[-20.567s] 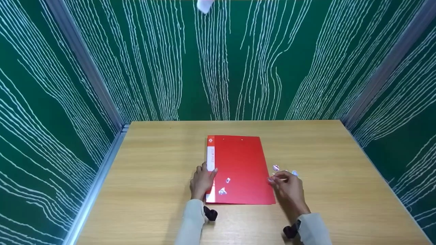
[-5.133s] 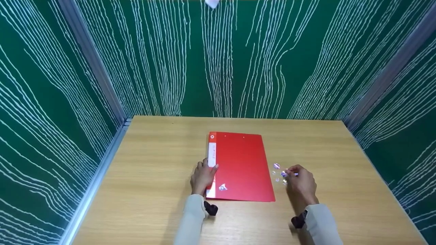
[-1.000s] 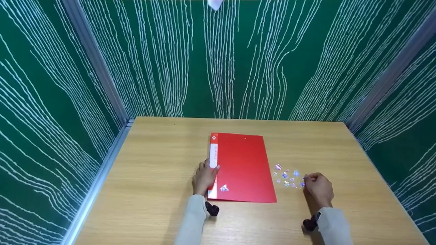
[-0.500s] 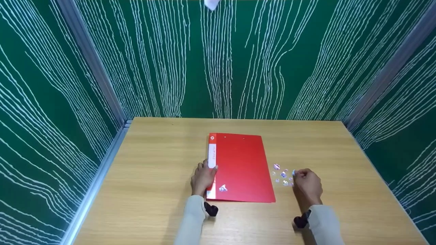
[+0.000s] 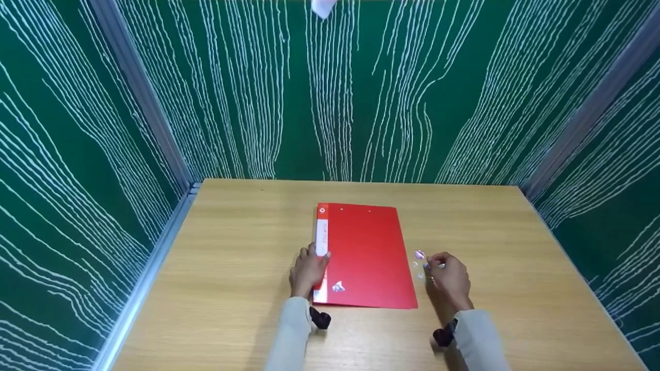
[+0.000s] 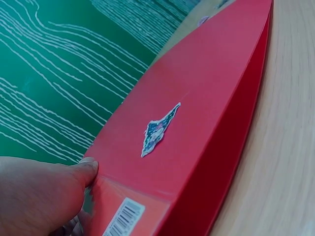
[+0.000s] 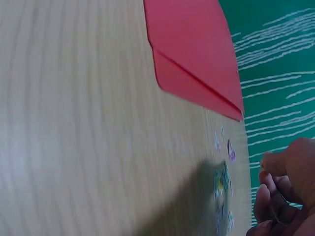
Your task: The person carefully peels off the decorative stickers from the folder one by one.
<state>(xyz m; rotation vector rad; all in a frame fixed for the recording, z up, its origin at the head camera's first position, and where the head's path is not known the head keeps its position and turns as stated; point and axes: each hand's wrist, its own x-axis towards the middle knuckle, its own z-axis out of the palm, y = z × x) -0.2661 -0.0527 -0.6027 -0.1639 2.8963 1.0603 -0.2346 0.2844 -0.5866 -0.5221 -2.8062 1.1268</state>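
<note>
A red file folder (image 5: 366,252) lies on the table, spine to the left. My left hand (image 5: 307,270) grips its spine, thumb on the cover and fingers round the edge. One jagged shiny sticker (image 6: 158,132) is on the cover's lower left, beside a barcode label (image 6: 125,216) on the spine. Right of the folder, several small shiny stickers (image 5: 419,254) are scattered, partly hidden by my right hand (image 5: 451,278). In the right wrist view, that hand's fingers are curled above the table, thumb and forefinger tips together, with nothing showing between them.
The wooden table (image 5: 242,247) stretches around the folder on every side. A green wall (image 5: 330,103) with white wavy lines stands at the back, and similar panels flank both sides. Grey posts (image 5: 139,87) mark the corners.
Over the last second my right hand has moved left across the stickers towards the folder. My left hand keeps its grip. Of two stickers on the cover about twenty seconds ago, one is there now.
</note>
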